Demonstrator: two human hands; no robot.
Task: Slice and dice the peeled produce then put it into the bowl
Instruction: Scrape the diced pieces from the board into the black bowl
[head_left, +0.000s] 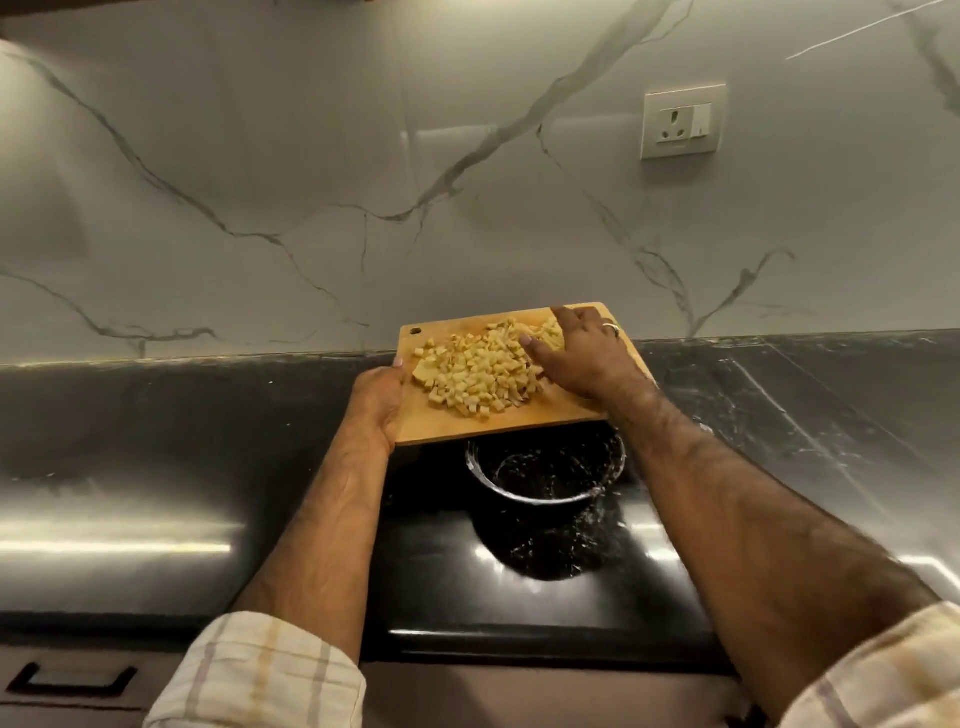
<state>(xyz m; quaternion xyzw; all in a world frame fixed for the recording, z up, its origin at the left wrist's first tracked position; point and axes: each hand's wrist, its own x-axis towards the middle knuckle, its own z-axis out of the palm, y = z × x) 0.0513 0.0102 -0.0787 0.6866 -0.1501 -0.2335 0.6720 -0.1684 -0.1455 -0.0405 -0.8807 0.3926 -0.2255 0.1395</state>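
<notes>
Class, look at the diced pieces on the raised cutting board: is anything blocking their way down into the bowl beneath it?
Nothing visible does. The diced pieces lie on the cutting board, whose near edge sits over the open dark bowl. The left hand grips the board; the right hand rests behind the pile.

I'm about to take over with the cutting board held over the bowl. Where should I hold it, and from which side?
Grip the cutting board at its bare left edge, coming in from the left, where the left hand now holds it. The diced produce covers the middle, and the right hand rests among the pieces on the right. The near edge overhangs the bowl, so it is probably best left free for pouring.
</notes>
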